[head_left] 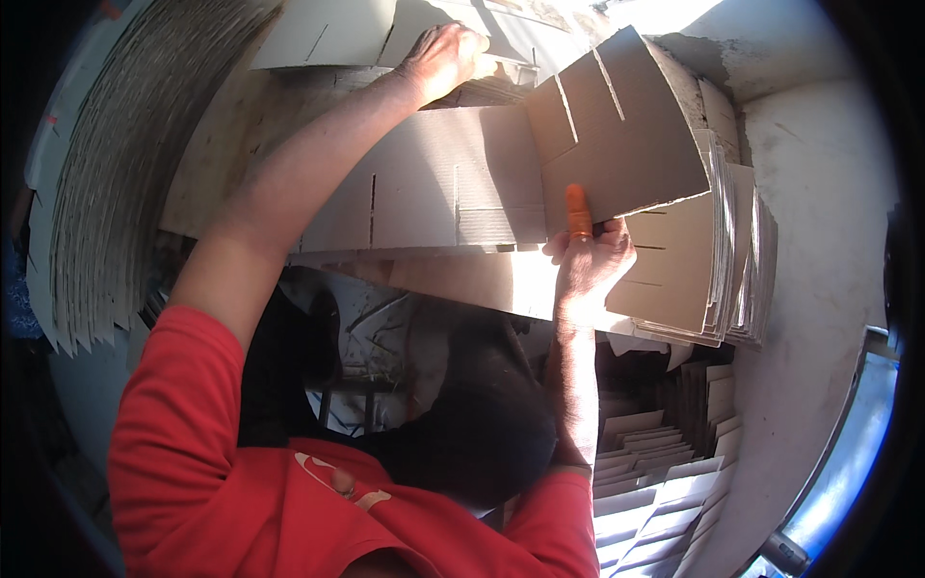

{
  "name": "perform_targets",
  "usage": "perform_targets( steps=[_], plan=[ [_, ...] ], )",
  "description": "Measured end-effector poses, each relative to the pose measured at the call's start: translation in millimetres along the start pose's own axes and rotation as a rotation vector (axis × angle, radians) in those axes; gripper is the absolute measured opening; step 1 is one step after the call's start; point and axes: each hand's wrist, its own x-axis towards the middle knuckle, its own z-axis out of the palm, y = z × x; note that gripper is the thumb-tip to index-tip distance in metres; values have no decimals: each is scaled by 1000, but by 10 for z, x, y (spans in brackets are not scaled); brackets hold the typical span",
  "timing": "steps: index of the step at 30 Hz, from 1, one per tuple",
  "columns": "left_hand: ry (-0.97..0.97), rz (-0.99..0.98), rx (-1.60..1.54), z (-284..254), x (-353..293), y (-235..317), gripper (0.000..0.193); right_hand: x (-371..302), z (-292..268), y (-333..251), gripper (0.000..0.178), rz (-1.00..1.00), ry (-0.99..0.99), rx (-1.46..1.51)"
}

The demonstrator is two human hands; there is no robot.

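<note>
My right hand [594, 258], with an orange finger cot [577, 210] on one finger, grips the lower edge of a slotted cardboard divider [626, 125]. This brown piece is tilted up, and two slits run in from its top edge. Left of it, touching or almost touching, lies a paler slotted cardboard sheet [414, 178] on the work surface. Farther off, my left hand [443, 63] is closed at the near edge of another pale slotted sheet [328, 34]. Its fingertips are partly hidden, so what they hold cannot be made out.
A tall stack of cardboard sheets [116, 183] stands at the left. More slotted pieces [665, 270] are piled right of my right hand. Below the wooden board [453, 276], assembled cardboard partitions [665, 491] sit at the lower right, beside a pale wall [819, 241].
</note>
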Motion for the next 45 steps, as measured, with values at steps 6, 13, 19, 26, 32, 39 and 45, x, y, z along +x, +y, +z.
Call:
perform_targets(
  steps=[6, 13, 19, 26, 32, 39, 45],
  plan=[
    [-166, -71, -51, -85, 12, -49, 5, -5, -10, -10, 26, 18, -9, -86],
    [182, 430, 105, -59, -39, 97, 14, 3, -17, 36, 24, 20, -3, 12],
    [5, 324, -73, -249, -168, 386, 18, 27, 1, -8, 21, 16, -16, -1],
    [41, 599, 142, -340, -383, 549, 20, 87, -24, -232, 12, 31, -109, -68],
    [-18, 503, 54, -418, -340, 577, 18, 159, -136, -264, 8, -129, -47, 82],
    [-86, 570, 77, -489, -366, 786, 16, 149, -98, -355, 9, -106, -60, 4],
    [29, 741, 212, -662, -872, 1224, 32, 162, -90, -263, 7, -151, 11, -22]
  ],
)
